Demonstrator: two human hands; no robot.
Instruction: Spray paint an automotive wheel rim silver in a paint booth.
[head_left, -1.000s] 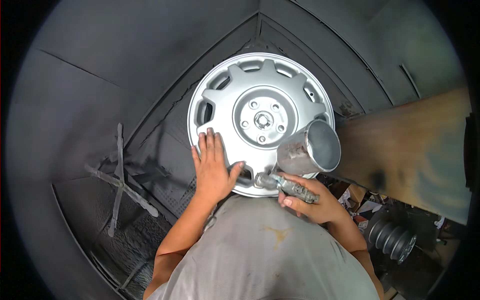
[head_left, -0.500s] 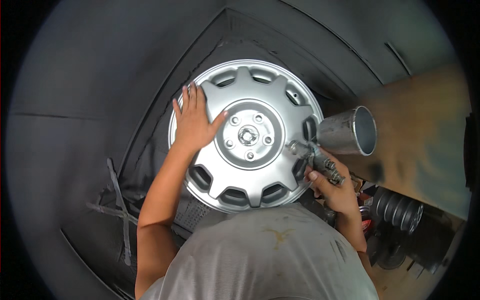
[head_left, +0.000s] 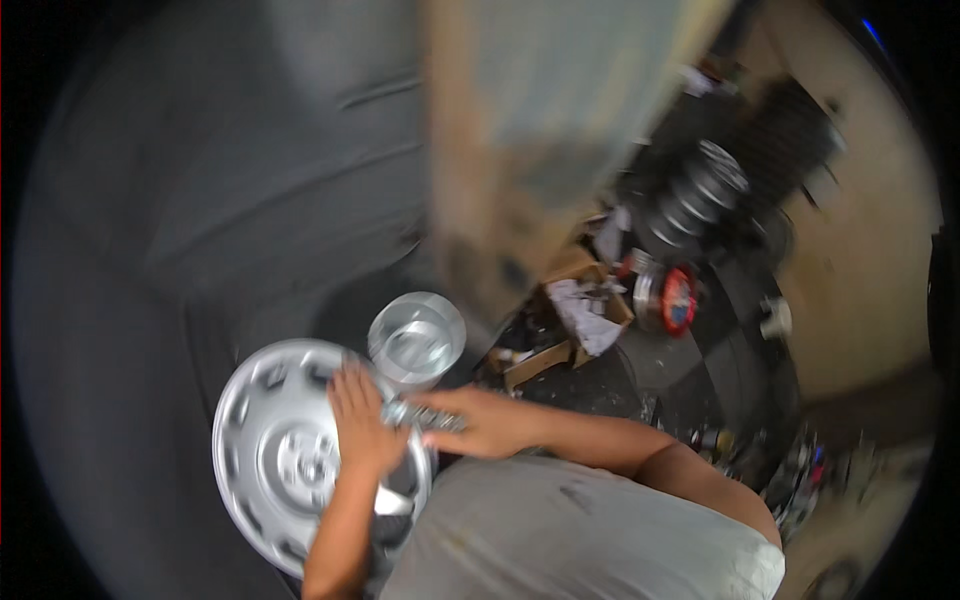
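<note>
A silver alloy wheel lies at the lower left, blurred by motion. My left hand rests on its face near the right side, fingers stretched out. My right hand, just right of the left, grips a metal spray gun. The gun's round metal cup sits beyond it at the wheel's upper right edge, its open top facing up. My grey shirt fills the bottom of the view.
Dark grey booth walls surround the wheel. A paint-stained board stands ahead. To the right are a stack of wheel rims, an open cardboard box with paper, a red-rimmed tin and scattered clutter on the floor.
The view has swung rightward, putting the wheel lower left and showing more floor clutter. The spray gun and right hand have come close beside my left hand, which is still on the wheel.
</note>
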